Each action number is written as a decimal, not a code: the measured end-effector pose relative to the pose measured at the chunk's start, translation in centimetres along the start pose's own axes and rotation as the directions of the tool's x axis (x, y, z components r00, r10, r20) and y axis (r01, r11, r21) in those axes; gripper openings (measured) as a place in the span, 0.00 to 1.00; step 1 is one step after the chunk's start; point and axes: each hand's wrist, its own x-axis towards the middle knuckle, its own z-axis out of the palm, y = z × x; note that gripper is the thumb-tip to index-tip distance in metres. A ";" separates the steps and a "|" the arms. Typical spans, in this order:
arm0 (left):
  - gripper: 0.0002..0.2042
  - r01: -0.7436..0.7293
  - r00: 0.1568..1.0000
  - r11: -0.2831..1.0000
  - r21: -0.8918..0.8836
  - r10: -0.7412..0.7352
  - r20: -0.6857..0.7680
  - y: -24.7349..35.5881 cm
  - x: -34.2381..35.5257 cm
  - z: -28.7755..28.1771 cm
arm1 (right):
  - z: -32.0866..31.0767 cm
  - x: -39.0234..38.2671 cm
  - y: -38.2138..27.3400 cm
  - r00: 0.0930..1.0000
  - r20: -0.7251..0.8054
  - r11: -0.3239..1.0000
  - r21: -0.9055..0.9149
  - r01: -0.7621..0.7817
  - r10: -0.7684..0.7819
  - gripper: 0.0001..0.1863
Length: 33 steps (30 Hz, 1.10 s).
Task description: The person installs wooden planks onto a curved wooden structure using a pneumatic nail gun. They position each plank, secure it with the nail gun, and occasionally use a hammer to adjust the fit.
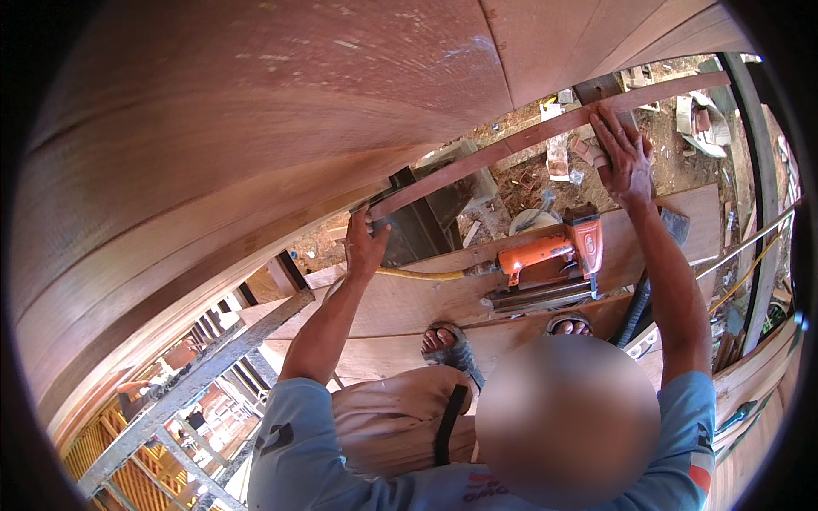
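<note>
Here, closest to us, a broad face of reddish wooden planks (256,102) fills the upper left, and we see a blue shirt (294,434) at the lower edge. Beyond the sleeves, we find a long, narrow wooden strip (503,146) slanting up to the right, just beside the planks. The left hand (366,245) grips its lower end between thumb and fingers; the right hand (629,162) is open, its fingers laid straight against the strip farther along. Below, we make out an orange nail gun (554,247) lying on a wide board (383,308), a yellow hose (417,272) running left from its handle. Two sandaled feet (445,341) show below the gun. Farther off, we see littered dirt ground (521,177) and, lower left, a grey metal frame (175,422).
</note>
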 end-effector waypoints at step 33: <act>0.23 -0.098 0.994 0.995 -0.021 0.097 -0.042 -2.3 1.1 0.6 | 1.4 -0.5 0.6 0.999 -0.039 0.999 -0.004 0.033 -0.033 0.39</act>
